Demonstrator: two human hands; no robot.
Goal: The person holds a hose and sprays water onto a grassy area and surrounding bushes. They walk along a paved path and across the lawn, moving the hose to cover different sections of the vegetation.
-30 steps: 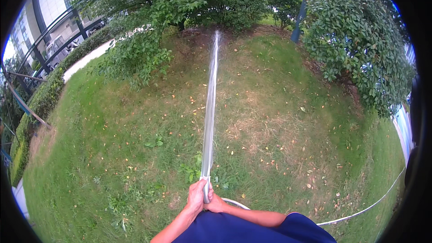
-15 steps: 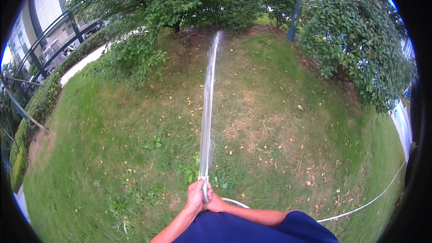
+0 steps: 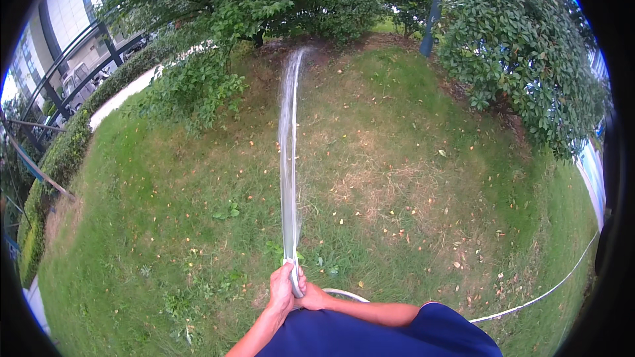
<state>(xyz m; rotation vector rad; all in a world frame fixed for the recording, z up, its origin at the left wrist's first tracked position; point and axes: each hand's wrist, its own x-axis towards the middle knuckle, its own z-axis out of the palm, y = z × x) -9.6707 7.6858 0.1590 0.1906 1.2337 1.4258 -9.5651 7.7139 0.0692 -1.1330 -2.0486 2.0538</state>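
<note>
A pale garden hose (image 3: pixel 295 279) is gripped at its end by both of my hands, close in front of my dark blue clothing. My left hand (image 3: pixel 280 285) wraps its left side, thumb on top near the mouth. Fingers of my right hand (image 3: pixel 311 297) close round it from the right and below, partly hidden behind the hose and left hand. From the mouth a long jet of water (image 3: pixel 288 152) shoots straight ahead over the grass and lands on bare soil (image 3: pixel 307 53) by the far bushes.
Grass (image 3: pixel 198 225) with scattered dry leaves slopes ahead. The white hose length (image 3: pixel 542 301) trails right. A leafy tree (image 3: pixel 198 82) stands left, a big bush (image 3: pixel 522 53) right, a dark post (image 3: pixel 431 23) between. A hedge (image 3: pixel 49 165) and a wooden pole (image 3: pixel 40 168) line the left.
The hose end and both hands have swung slightly left. The water jet has moved left with them and strikes the soil further left. The grip is unchanged.
</note>
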